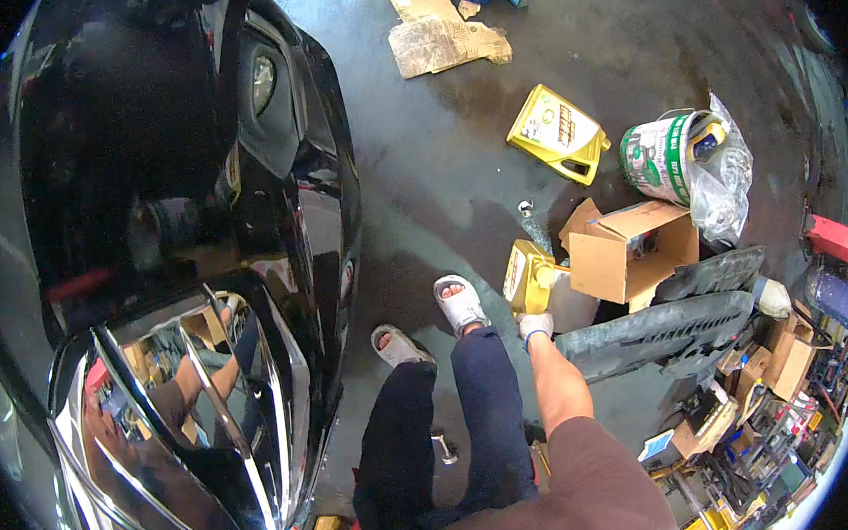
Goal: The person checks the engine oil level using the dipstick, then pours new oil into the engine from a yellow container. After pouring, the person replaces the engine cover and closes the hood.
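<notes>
My right hand [535,327], in a white glove, is at the end of my outstretched arm, closed on the lower end of a yellow oil jug [527,275]. Part of its grip is hidden by the jug and the glove. Beside the jug are an open cardboard box [632,254] and a dark plastic panel [649,337]. A clear plastic bottle [534,224] lies just beyond it. My left hand does not show.
A black car [135,138] with a chrome grille fills the left. Farther off lie another yellow jug [559,133], a white-and-green bucket [657,159] with plastic wrap, and flattened cardboard [446,39]. Tools and boxes [756,438] crowd the lower right. A small metal part [446,450] lies near my legs.
</notes>
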